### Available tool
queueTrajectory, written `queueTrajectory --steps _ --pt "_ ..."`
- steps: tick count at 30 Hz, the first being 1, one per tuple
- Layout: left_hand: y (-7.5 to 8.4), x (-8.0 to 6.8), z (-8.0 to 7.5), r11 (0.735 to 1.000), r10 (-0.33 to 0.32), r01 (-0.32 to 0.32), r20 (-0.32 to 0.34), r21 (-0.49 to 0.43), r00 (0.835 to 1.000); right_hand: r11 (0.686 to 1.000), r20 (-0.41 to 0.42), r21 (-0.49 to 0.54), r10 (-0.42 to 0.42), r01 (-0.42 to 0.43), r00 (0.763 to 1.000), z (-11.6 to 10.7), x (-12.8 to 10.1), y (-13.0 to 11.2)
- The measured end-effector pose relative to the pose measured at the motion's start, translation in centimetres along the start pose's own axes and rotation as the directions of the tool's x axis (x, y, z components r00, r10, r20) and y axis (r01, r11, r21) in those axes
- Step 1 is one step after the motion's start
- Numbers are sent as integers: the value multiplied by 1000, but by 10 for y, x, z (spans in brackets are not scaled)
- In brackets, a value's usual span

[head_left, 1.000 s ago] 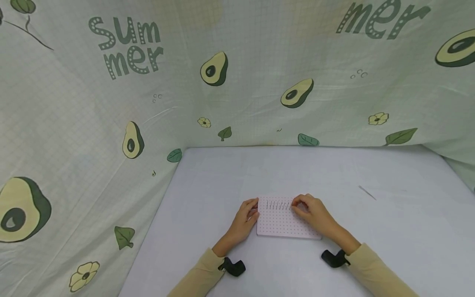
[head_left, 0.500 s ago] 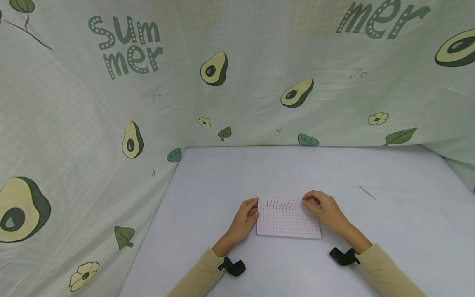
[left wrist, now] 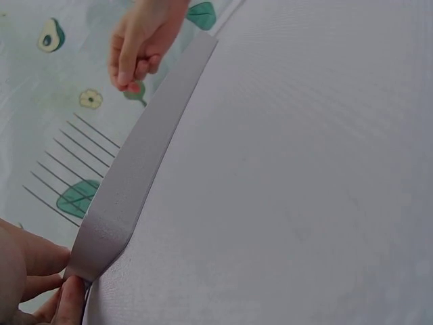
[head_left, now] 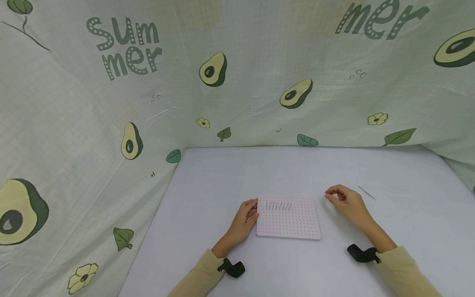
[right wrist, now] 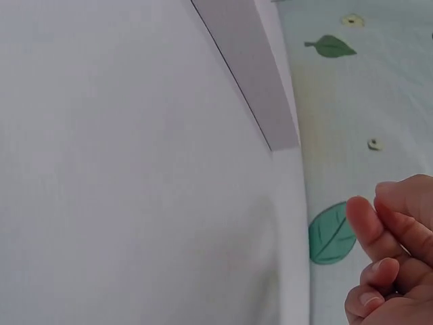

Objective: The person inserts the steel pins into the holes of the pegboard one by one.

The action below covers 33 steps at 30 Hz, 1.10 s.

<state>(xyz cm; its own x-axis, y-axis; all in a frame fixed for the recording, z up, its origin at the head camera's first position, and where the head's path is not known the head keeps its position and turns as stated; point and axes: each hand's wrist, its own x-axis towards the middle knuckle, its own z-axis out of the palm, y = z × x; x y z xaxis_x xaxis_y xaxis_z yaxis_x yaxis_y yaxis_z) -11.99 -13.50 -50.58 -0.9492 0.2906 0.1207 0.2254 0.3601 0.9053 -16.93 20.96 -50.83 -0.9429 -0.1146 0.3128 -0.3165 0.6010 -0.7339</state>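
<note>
A pale pink pegboard point(head_left: 287, 225) full of small holes lies on the table. Along its upper left part stands a row of several thin metal pins point(left wrist: 97, 131), upright or slightly tilted. My left hand point(head_left: 243, 220) holds the board's left edge, its thumb and fingers pinching the corner in the left wrist view. To the right of the board and apart from it, my right hand point(head_left: 349, 205) is raised over the table. Its fingers are loosely bent, thumb and index tips close together, and nothing shows between them in the right wrist view.
One loose thin metal pin point(head_left: 366, 193) lies on the white table point(head_left: 222, 173), just beyond the right hand. A printed cloth point(head_left: 252, 115) with avocados hangs behind the table and along its left side. Black wrist cameras point(head_left: 361, 253) sit at both cuffs.
My right hand has moved away from the row of pins, rightward past the board's right edge toward the loose pin. The pins stand uncovered. My left hand and the board have stayed put.
</note>
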Motion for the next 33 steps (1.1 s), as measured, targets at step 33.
queueTrajectory --steps 33 --pt "0 0 0 1000 14 -14 -8 13 1000 934 -175 -120 314 -337 933 -64 5 73"
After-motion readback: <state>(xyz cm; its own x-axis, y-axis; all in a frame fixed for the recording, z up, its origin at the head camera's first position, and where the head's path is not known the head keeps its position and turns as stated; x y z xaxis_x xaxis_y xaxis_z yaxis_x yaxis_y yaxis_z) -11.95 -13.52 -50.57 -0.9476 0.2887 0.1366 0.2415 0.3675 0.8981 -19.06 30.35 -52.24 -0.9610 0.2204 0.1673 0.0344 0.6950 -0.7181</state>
